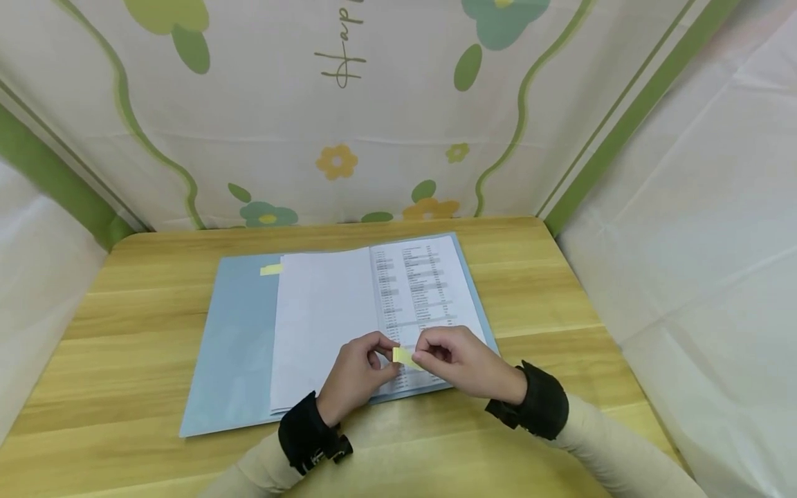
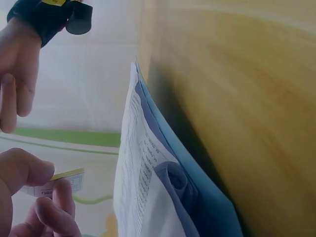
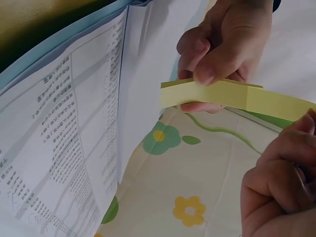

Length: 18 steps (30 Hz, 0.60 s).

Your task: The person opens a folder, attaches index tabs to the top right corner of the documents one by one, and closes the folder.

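Over the lower part of the printed page (image 1: 423, 290), my left hand (image 1: 358, 373) pinches a small pad of yellow sticky notes (image 3: 173, 93) between thumb and fingers. The right hand (image 1: 463, 361) pinches the free end of the top sticky note (image 3: 281, 104), which bends up from the pad and spans the gap between both hands. In the left wrist view, printing shows on the underside of the pad (image 2: 74, 181). Beneath the hands lies an open light blue folder (image 1: 233, 346) holding white sheets.
A yellow sticky tab (image 1: 270, 270) sticks out from the left edge of the blank white sheet (image 1: 326, 318). The folder lies on a wooden table (image 1: 535, 277). A flowered cloth (image 1: 398, 104) hangs behind the table, with pale cloth at both sides.
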Tool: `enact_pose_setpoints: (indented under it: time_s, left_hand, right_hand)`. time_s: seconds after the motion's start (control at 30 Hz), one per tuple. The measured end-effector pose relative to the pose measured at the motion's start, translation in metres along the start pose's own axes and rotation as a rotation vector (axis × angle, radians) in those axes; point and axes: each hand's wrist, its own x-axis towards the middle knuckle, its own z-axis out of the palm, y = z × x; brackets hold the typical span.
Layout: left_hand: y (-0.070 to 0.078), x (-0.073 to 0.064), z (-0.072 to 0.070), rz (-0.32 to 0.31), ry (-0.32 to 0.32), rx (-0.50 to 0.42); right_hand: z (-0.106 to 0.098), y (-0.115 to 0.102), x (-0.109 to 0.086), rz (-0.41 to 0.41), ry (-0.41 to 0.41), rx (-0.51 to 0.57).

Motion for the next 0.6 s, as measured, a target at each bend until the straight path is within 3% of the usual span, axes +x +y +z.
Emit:
enact_pose_setpoints:
  time_s: [0.6]
  left_hand:
    - [-0.0032,0.0037,-0.0058,-0.017,-0.024,0.018]
  right_hand:
    - [-0.0051,-0.0029,-0.007,-0.02,0.019,-0.012]
